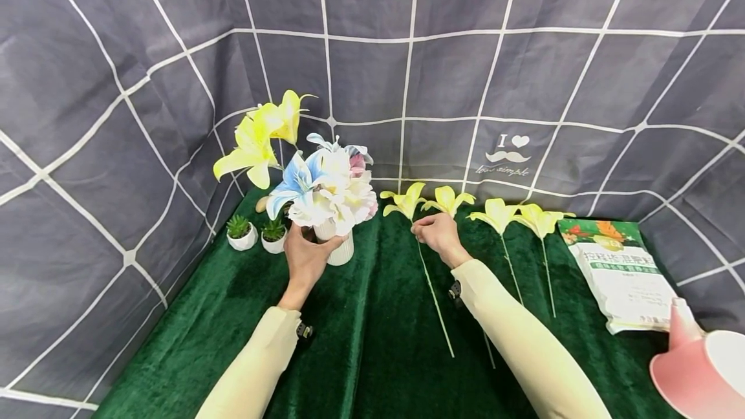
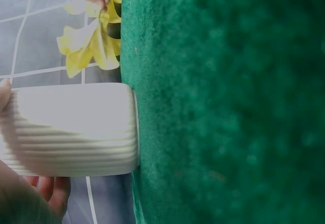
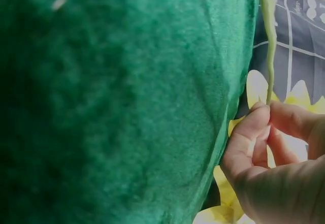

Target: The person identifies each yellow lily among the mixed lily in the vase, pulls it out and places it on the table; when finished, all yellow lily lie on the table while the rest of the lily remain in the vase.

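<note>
My left hand grips a white ribbed vase around its side, thumb in front. In the left wrist view the vase has its base at the green cloth. White, pink and blue artificial flowers fill it, and two yellow lilies lean out to the left. With thumb and fingertips my right hand pinches a yellow lily just below its bloom. Its long green stem slants toward me over the cloth.
Several more yellow lilies lie to the right, one partly under my right forearm. Two potted succulents stand left of the vase. Further right are a white-and-green bag and a pink watering can. A grey checked curtain hangs behind the green cloth.
</note>
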A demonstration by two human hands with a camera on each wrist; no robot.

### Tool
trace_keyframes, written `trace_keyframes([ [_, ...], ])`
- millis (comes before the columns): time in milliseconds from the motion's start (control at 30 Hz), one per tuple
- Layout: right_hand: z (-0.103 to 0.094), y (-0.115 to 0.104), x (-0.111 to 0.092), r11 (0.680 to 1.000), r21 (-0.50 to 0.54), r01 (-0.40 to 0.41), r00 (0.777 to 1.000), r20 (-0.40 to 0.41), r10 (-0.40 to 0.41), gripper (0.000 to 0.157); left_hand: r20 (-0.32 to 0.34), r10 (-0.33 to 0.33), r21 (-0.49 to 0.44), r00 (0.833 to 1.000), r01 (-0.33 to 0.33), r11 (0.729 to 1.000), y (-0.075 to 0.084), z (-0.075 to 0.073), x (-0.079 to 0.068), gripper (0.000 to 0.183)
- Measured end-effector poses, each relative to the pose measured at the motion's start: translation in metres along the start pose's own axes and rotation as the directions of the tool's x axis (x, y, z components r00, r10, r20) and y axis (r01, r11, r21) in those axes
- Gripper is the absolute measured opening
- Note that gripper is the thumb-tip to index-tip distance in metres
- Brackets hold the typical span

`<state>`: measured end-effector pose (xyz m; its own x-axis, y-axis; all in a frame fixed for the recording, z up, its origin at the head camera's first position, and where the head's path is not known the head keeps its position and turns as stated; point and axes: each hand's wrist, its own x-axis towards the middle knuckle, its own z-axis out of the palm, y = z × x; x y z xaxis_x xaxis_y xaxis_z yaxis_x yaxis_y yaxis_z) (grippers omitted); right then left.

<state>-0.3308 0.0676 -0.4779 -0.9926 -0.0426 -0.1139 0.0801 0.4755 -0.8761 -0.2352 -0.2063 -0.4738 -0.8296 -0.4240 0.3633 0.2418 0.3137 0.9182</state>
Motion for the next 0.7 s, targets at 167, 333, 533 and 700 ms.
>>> trace_keyframes([
  [167, 0.0, 0.001, 0.0, 1.0, 0.014, -0.025, 0.999, 0.041, 0.025, 0.015, -0.001, 0.007, 0.016, 1.0, -0.007, 1.0, 0.001, 0.001, -0.001, 0.079],
  [333, -0.002, -0.001, 0.0, 0.999, 0.022, -0.048, 0.995, 0.094, 0.046, 0.016, 0.006, -0.001, 0.01, 1.0, 0.001, 1.0, 0.001, 0.0, -0.001, 0.077],
  [533, -0.003, -0.004, -0.006, 0.998, -0.048, -0.045, 0.993, 0.106, 0.05, 0.015, 0.012, -0.012, -0.017, 1.0, 0.012, 1.0, 0.0, 0.0, -0.001, 0.076],
  [700, -0.01, -0.015, -0.015, 0.996, -0.091, -0.002, 0.999, 0.052, 0.007, 0.014, 0.011, -0.006, 0.003, 1.0, 0.006, 1.0, 0.001, 0.0, -0.001, 0.077],
])
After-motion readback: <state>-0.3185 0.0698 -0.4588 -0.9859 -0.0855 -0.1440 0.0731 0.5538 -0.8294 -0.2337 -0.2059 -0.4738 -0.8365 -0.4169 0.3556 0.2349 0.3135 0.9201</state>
